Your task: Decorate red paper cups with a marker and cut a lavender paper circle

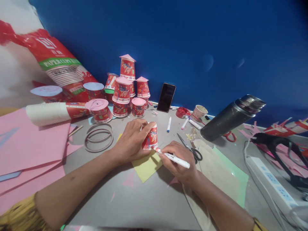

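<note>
A red printed paper cup (151, 138) stands upside down at the middle of the table, partly over a yellow paper sheet (146, 168). My left hand (133, 139) is wrapped round the cup's left side. In my right hand (179, 160) is a white marker (176, 159), its red tip end at the cup's lower rim, close to the yellow sheet. Black-handled scissors (192, 150) lie just beyond my right hand. A blue-capped marker (169, 124) lies behind the cup.
Stacked cups with pink tops (121, 91) stand at the back left, near two rings (98, 138) and pink sheets (31, 144). A phone (166, 97) leans on the blue wall. To the right are a dark flask (231, 118) and a power strip (271, 181).
</note>
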`<state>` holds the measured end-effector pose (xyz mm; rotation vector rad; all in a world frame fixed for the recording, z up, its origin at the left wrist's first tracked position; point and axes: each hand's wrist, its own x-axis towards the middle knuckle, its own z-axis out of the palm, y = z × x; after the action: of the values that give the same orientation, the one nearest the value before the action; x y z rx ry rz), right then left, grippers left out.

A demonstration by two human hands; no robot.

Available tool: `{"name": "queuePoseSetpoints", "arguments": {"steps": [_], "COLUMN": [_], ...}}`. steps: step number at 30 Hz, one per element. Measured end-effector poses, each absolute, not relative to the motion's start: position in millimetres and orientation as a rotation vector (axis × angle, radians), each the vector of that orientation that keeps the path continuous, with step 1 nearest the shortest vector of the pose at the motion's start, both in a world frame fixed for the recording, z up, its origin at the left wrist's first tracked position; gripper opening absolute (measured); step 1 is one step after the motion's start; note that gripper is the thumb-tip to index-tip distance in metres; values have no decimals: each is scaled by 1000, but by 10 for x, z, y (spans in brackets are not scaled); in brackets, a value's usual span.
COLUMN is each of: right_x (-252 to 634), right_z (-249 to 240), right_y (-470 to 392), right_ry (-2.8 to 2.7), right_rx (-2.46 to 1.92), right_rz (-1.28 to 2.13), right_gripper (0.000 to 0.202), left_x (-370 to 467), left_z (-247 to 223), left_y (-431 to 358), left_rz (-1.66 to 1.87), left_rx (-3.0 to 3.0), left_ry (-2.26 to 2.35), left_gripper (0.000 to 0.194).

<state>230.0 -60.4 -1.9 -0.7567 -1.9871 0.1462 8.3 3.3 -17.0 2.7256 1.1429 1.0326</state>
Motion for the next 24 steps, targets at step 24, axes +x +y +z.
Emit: {"name": "queuePoseSetpoints", "arguments": {"steps": [24], "right_x": [2299], "right_z": [-37], "right_y": [-581], "right_ry": [-2003], "right_rx": [-739], "right_rz": [185], "right_gripper": [8], "left_x": [83], "left_z": [-123], "left_y": [12], "left_rz": [993], "left_rx": [2767], "left_ry": [1140], "left_gripper": [78]}}
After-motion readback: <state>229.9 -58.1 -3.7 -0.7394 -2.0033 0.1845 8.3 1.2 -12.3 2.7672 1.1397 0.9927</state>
